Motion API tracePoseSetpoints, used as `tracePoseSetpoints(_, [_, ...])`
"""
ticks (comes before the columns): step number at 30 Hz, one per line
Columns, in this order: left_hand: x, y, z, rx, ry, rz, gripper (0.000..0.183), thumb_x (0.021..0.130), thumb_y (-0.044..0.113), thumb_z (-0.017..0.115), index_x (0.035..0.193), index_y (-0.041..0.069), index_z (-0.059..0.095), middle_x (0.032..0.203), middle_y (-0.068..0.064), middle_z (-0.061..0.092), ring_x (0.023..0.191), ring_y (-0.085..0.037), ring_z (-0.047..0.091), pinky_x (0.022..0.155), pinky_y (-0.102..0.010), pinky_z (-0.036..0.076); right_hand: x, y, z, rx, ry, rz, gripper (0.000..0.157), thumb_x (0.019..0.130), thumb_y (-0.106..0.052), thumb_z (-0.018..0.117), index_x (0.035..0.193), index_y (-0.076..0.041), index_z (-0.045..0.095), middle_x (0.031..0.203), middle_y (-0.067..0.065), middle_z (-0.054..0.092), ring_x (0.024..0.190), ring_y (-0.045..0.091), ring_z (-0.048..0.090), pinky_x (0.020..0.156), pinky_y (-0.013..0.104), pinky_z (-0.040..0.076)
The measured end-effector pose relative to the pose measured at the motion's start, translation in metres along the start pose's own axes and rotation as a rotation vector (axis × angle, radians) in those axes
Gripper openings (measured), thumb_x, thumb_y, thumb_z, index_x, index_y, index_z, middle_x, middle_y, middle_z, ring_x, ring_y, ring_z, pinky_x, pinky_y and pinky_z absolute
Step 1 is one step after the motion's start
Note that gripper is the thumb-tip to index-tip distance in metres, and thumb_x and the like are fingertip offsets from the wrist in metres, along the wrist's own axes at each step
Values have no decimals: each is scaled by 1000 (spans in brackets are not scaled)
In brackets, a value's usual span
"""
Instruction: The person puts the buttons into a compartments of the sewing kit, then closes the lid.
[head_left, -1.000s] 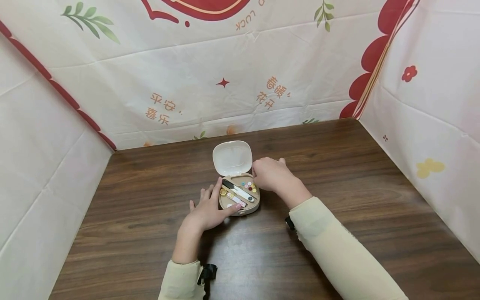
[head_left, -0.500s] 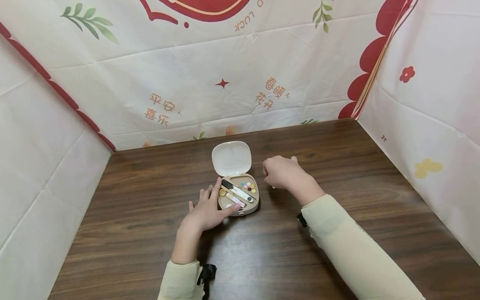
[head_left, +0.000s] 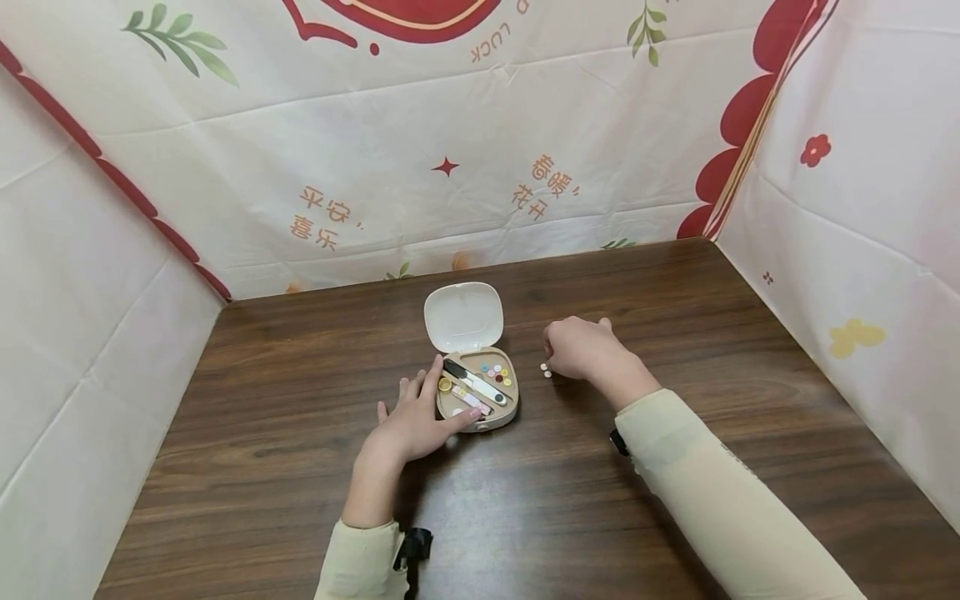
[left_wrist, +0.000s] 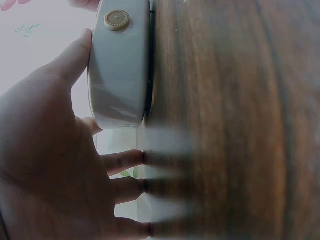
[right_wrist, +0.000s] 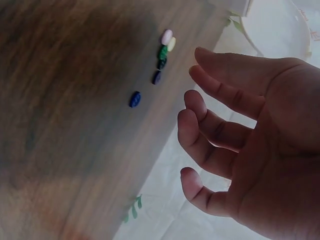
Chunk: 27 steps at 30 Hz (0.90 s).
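Right wrist: green button (right_wrist: 163,51) head cam misses
Left hand (head_left: 411,423): spread against glossy case (left_wrist: 117,65)
Right hand (right_wrist: 270,145): loosely curled, empty

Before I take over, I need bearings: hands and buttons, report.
Left hand touching case. Right hand by loose buttons, nothing visibly held. Raised lid stands clear of buttons.

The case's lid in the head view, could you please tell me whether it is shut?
No, the lid stands open, showing the colored buttons inside the case.
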<state>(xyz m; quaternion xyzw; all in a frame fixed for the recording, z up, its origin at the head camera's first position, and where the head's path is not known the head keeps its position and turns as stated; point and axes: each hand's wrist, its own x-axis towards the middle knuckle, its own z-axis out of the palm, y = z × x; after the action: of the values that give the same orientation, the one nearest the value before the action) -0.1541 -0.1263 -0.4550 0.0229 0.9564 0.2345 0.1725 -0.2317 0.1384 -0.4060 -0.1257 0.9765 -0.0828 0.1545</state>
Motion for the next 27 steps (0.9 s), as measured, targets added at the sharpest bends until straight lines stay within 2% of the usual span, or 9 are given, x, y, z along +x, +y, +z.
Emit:
tracePoseSetpoints(4, [-1,0,0,-6,1,-1,106,76,85,49,157,41,-3,165,-10,16,153,-38,6,111,-75,7,1,-2,4,0,-8,-1,15,86,-23,70,74,-18,62,77,0,62,73,21,57,89,58,33])
tracePoseSetpoints(16, [0,1,0,-12,-1,7,105,77,85,50,157,40,-1,165,-10,17,153,-38,7,111,-75,6,4,0,17,-16,13,-7,17,90,-20,65,74,-19,61,76,-1,62,72,21,58,98,68,30])
tracePoseSetpoints(23, [0,1,-1,-10,-2,7,105,77,84,50,157,39,-1,165,-10,17,153,-38,7,111,-75,7,5,-1,21,-33,30,-14,17,87,-17,66,72,-20,61,77,-2,63,71,20,58,86,56,34])
tracePoseSetpoints(27, [1,0,-1,-3,-2,4,105,77,85,49,157,40,-2,165,-10,17,153,-38,7,111,-75,7,4,-3,22,-52,29,-21,19,86,-13,64,68,-20,61,78,-2,65,73,20,58,85,54,35])
